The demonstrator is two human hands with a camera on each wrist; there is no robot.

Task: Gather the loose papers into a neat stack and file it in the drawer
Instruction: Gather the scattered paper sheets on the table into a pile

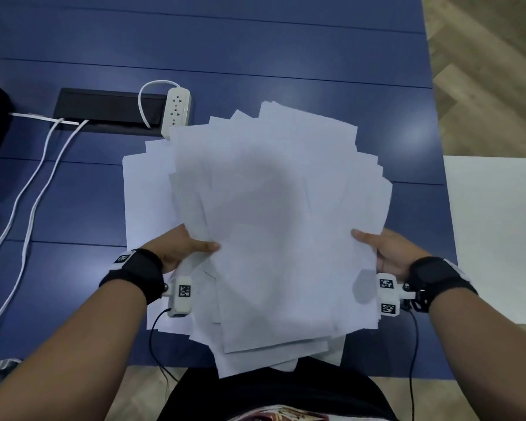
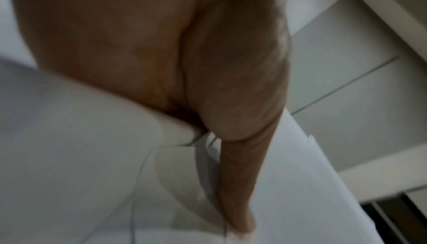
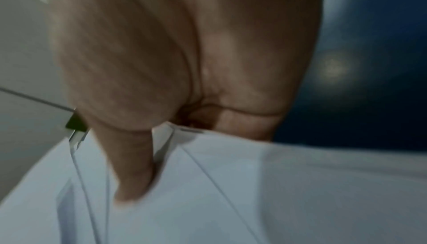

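An office, or a meeting room in one.

A long blue table [image 1: 255, 50] has a black cable box [image 1: 110, 109] sunk into its top, with a white power strip [image 1: 176, 112] lying at its edge and white cables [image 1: 28, 189] trailing off the left side. Plain white papers [image 1: 271, 223] are fanned over the desk. The floor [image 1: 492, 71] is wood in a herringbone pattern, and a white cabinet top [image 1: 498, 238] stands just beside the table.
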